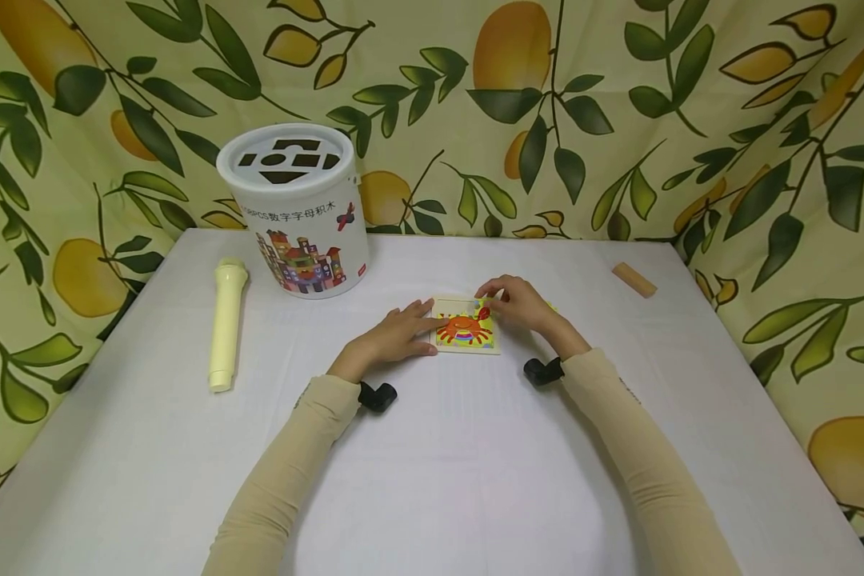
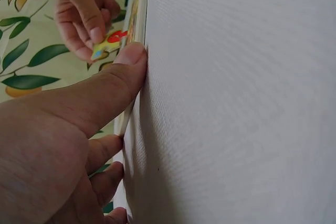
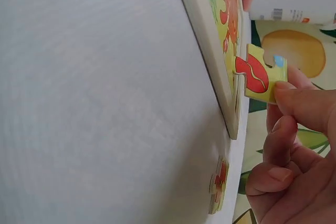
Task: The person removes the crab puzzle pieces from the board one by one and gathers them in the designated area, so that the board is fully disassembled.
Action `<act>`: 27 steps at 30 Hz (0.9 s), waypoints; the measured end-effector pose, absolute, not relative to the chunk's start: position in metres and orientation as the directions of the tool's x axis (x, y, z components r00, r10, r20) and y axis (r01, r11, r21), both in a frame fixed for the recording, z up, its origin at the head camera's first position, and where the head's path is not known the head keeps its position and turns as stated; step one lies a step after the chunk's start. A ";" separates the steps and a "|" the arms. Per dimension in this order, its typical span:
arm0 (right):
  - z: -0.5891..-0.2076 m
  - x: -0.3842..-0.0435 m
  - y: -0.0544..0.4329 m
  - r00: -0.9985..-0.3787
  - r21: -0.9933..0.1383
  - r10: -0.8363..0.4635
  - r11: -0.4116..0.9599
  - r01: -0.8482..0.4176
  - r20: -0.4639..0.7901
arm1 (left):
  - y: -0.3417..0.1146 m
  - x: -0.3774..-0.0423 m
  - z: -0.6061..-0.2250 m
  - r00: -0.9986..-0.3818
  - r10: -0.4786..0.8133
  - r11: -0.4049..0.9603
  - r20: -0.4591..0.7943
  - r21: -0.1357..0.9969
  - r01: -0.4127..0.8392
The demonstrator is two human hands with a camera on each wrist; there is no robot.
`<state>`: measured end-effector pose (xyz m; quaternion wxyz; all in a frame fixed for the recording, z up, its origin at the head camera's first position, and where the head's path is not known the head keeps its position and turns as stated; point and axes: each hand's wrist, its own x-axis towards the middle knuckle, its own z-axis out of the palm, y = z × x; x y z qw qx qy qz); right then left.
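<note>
A small square crab jigsaw puzzle in a wooden tray [image 1: 450, 306] lies on the table, with bare wood along its far left part. My left hand [image 1: 394, 336] rests at the tray's left side, fingers spread; its index finger reaches onto the crab and its thumb [image 2: 131, 55] touches the near edge. Between thumb and fingers my right hand [image 1: 517, 302] pinches a yellow puzzle piece [image 3: 265, 80] with a red claw on it. The piece is tilted up over the tray's far right corner. Another loose puzzle piece [image 3: 218, 186] lies beside the tray, mostly behind the right hand in the head view.
A white block bucket [image 1: 310, 232] with shape holes in its lid stands at the back left. Before it lies a pale yellow, microphone-shaped tube [image 1: 227, 328]. At the back right is a flat wooden block [image 1: 634, 279]. Patterned cloth [image 1: 432, 120] hangs behind the table.
</note>
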<state>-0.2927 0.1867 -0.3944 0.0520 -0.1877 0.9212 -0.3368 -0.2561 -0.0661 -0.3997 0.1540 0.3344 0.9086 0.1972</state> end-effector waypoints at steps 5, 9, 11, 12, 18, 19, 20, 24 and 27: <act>-0.395 -0.294 0.192 -0.929 -0.706 -0.371 0.652 -0.276 0.021 | -0.064 -0.255 -0.398 -0.725 0.672 0.695 -0.148 0.463 0.550; -0.396 -0.296 0.203 -0.950 -0.766 -0.310 0.616 -0.185 -0.020 | -0.063 -0.255 -0.399 -0.723 0.676 0.692 -0.146 0.463 0.554; -0.395 -0.297 0.214 -0.966 -0.786 -0.251 0.609 -0.106 -0.064 | -0.062 -0.254 -0.399 -0.722 0.677 0.691 -0.145 0.465 0.554; -0.395 -0.297 0.220 -0.972 -0.790 -0.220 0.609 -0.075 -0.078 | -0.062 -0.254 -0.399 -0.722 0.677 0.691 -0.145 0.465 0.554; -0.391 -0.297 0.275 -0.988 -0.799 -0.051 0.595 0.086 -0.145 | -0.064 -0.256 -0.400 -0.731 0.664 0.703 -0.157 0.464 0.539; -0.390 -0.297 0.285 -0.987 -0.793 -0.031 0.600 0.108 -0.158 | -0.064 -0.256 -0.400 -0.733 0.662 0.705 -0.158 0.463 0.537; -0.389 -0.296 0.294 -0.985 -0.786 -0.017 0.605 0.126 -0.171 | -0.065 -0.256 -0.400 -0.734 0.660 0.707 -0.159 0.462 0.536; -0.393 -0.292 0.320 -0.975 -0.725 0.006 0.667 0.170 -0.224 | -0.066 -0.256 -0.401 -0.735 0.660 0.709 -0.155 0.452 0.541; -0.397 -0.291 0.326 -0.966 -0.694 0.021 0.691 0.200 -0.258 | -0.066 -0.256 -0.401 -0.734 0.662 0.707 -0.151 0.454 0.543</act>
